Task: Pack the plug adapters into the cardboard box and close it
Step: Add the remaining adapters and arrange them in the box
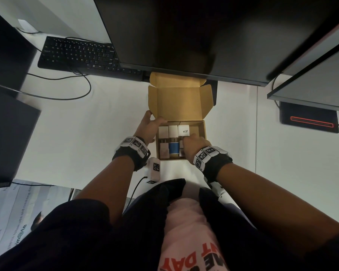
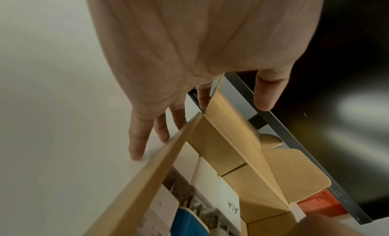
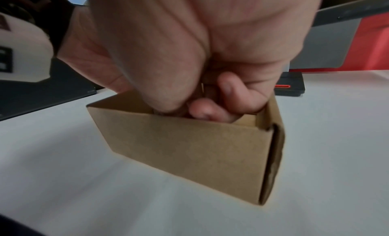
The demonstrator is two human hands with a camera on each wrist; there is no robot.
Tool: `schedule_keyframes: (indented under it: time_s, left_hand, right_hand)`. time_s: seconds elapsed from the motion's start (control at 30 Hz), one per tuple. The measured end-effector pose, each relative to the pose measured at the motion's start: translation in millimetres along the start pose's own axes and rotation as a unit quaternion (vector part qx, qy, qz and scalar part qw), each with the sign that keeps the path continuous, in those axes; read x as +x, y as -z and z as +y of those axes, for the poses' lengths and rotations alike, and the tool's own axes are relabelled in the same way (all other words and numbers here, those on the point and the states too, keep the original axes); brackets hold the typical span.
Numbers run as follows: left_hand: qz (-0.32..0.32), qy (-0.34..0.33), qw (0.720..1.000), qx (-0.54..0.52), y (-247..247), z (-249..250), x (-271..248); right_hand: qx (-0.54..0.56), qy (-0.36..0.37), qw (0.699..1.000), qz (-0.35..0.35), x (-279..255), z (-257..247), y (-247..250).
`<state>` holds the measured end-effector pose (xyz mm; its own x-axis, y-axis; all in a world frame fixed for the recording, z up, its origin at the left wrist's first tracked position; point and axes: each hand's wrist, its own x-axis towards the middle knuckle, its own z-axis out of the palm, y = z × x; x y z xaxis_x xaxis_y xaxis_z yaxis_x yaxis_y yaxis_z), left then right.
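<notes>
The brown cardboard box [image 1: 205, 130] stands open on the white desk, with its lid [image 1: 178, 102] raised at the back. Several plug adapters lie packed inside: white ones [image 1: 173, 131], one with handwriting [image 1: 183, 131] and a blue one [image 1: 173, 147]. My left hand [image 1: 153, 120] rests at the box's far left corner [image 2: 147, 181], fingers [image 2: 136, 144] straight on the desk outside the wall and the thumb across the rim. My right hand [image 1: 187, 140] reaches into the near right part of the box [image 3: 189, 148], its fingers [image 3: 210, 111] curled round an adapter that is mostly hidden.
A dark monitor [image 1: 184, 36] overhangs the desk just behind the lid, and a black keyboard [image 1: 76, 53] with a cable [image 1: 67, 94] lies at the far left. A black device with a red light [image 1: 309, 120] sits at the right. A white tagged block [image 1: 155, 169] lies near my left wrist.
</notes>
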<state>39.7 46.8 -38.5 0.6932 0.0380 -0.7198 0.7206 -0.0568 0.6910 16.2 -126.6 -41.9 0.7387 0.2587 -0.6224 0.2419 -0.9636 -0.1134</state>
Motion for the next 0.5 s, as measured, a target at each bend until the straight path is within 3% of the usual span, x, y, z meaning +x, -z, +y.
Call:
schedule_keyframes:
  time_s: [0.5]
  left_hand:
    - [0.005,-0.017,0.999,0.026,1.1,-0.7,1.5]
  right_hand:
    - [0.002,-0.016,1.0,-0.005,-1.0,-0.8,-2.1]
